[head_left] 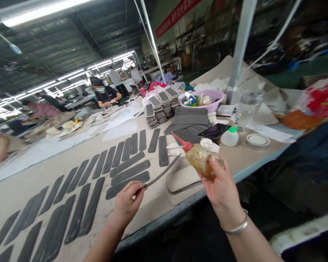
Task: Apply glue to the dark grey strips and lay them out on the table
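Observation:
My left hand (129, 199) pinches the near end of a thin dark strip (164, 172), which stretches up to the right, its far end close to the bottle. In my right hand (221, 185) is a glue bottle (200, 158) with yellowish contents, its red nozzle (181, 141) pointing up and left. Many dark grey strips (90, 209) lie in rows on the table (150, 209), several with a glossy wet look. Beneath the bottle, beige rounded pieces (183, 180) are stacked at the table's edge.
Stacks of dark-topped pieces (164, 96) stand behind the strips, beside a purple basket (217, 97). Grey sheets (190, 118), a small green-capped bottle (229, 137), a clear jar (248, 109) and a round lid (258, 140) sit at the right. A metal pole (240, 51) rises there. Other people work farther left.

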`<state>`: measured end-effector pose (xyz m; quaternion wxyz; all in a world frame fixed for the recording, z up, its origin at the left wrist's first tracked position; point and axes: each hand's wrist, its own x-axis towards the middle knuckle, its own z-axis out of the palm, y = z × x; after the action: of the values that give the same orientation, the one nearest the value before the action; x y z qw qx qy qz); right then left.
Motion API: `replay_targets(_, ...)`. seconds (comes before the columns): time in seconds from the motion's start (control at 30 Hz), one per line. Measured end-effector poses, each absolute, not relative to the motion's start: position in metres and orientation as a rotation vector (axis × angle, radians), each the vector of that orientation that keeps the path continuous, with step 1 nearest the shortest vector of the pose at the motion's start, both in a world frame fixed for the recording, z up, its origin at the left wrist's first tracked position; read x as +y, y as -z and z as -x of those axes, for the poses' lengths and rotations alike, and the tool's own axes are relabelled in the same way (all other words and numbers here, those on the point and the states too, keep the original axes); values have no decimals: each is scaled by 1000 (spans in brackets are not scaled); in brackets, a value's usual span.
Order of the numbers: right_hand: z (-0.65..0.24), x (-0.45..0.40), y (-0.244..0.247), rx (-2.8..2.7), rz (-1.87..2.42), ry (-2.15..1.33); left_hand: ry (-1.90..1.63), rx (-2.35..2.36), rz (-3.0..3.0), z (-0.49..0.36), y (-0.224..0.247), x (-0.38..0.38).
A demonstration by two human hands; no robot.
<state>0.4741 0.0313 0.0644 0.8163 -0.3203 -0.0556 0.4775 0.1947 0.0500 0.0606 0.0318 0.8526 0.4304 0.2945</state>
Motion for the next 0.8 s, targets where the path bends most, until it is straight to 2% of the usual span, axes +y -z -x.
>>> replay_targets(0.17,-429,19,-59,-464,783,-1189,-761,1421,-2683,-79,-30,-8)
replay_targets(0.3,-391,7,-44,-844,965,-1190,-615,1558,-2698,-32,-4,-29)
replay_targets(0.43,-360,-3,-30,-1325,1158,-967,-594,1654,-2718,-17,12,-34)
replay_targets(0.53,-340,-9,-23,-1597,1131,-774,-573,1674,-2709,-15,15,-35)
replay_targets(0.8,-301,-17,-11,-1857,946,-583,-463,1664,-2659,-19,8,-42)
